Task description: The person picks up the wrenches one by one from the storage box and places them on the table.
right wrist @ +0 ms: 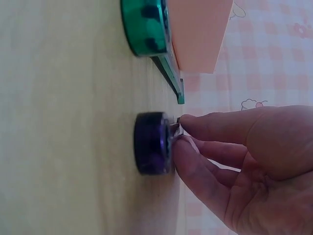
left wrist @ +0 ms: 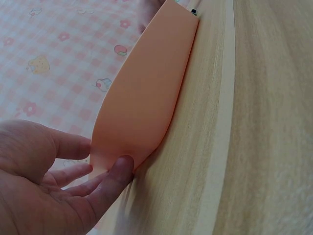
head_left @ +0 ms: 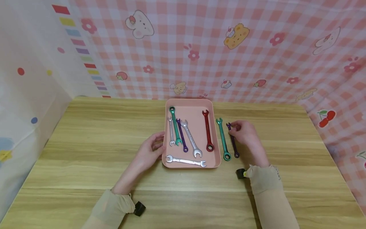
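Observation:
My right hand (head_left: pixel 244 132) pinches a small purple combination wrench (head_left: pixel 234 144) near its open-jaw end between thumb and fingers. In the right wrist view its ring end (right wrist: pixel 151 143) faces the camera. Just left of it a green combination wrench (head_left: pixel 223 140) lies on the table, beside the pink tray (head_left: pixel 192 102). My left hand (head_left: pixel 148 151) touches the tray's left wall; in the left wrist view the thumb and fingertips rest against the outer wall (left wrist: pixel 142 83). Inside the tray lie a red wrench (head_left: pixel 208 132), a green one (head_left: pixel 175 127), a purple one (head_left: pixel 182 136) and several silver ones (head_left: pixel 191 138).
The wood-grain table (head_left: pixel 114 127) runs back to a pink checked cloth (head_left: pixel 171 47). One silver wrench (head_left: pixel 186 162) lies crosswise along the tray's near side. White cloth (head_left: pixel 28 95) hangs at the left.

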The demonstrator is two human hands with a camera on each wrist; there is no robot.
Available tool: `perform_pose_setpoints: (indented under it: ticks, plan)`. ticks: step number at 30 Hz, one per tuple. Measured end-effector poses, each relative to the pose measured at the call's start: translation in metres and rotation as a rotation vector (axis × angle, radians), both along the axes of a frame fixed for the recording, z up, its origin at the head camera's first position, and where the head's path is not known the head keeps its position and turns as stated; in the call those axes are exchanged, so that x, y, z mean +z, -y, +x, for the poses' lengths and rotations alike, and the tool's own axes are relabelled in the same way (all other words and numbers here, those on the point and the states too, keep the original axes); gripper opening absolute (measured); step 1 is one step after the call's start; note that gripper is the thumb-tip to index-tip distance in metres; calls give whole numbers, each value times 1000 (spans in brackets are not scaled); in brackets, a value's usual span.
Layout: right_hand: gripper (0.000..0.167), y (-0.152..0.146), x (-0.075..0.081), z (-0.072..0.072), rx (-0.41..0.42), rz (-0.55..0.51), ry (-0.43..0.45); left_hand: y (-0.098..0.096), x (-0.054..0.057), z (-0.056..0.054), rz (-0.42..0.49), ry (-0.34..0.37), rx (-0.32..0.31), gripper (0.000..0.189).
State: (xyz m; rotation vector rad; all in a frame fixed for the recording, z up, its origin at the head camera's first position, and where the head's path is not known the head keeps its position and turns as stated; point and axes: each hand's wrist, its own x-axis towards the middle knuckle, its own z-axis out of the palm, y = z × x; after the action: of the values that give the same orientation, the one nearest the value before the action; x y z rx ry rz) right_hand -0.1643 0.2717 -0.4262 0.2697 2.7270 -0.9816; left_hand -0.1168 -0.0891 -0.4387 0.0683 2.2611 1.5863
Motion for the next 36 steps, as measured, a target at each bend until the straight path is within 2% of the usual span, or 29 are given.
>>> perform_pose_setpoints:
  ticks: [5, 9, 14, 18, 25, 30, 36]
  plan:
    - [40, 0, 0, 2, 9, 22, -27, 0, 0, 0, 2, 1, -2, 54]
    - [45, 0, 1, 4, -26, -40, -80, 0, 0, 0, 2, -1, -2, 54]
    - [45, 4, 9, 6, -75, -102, -221, 0, 1, 0, 1, -7, -3, 54]
    - [42, 12, 17, 9, -78, -118, -300, 0, 0, -1, 1, -13, -2, 55]
    - [40, 31, 32, 15, -41, -220, -315, -1, -1, -1, 11, -20, -4, 56]
    - [38, 44, 37, 18, -8, -220, -300, 0, 0, -1, 15, -24, -5, 56]
    - [37, 54, 35, 20, 38, -230, -324, 0, 0, -1, 0, -16, -5, 56]
